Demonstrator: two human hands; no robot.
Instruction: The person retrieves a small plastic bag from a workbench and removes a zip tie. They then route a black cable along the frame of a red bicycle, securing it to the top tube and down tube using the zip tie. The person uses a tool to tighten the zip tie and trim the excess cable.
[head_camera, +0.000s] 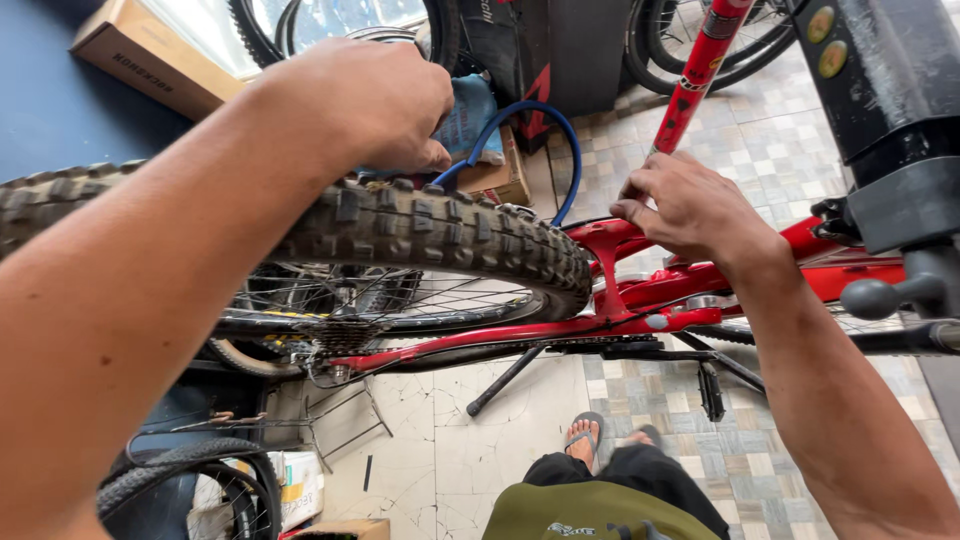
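Surroundings: I note a black repair stand clamp (890, 150) at upper right, a cardboard box (150, 55) upper left, a blue hose (540, 140) beyond the wheel, and spare wheels along the far wall. A black pedal (710, 390) hangs over the tiled floor (770, 140).

The knobby rear tyre (430, 230) crosses the view's centre, mounted in the red bike frame (620, 300). My left hand (365, 105) rests curled on the tread. My right hand (690, 205), fingers bent, presses the frame just beside the tyre.
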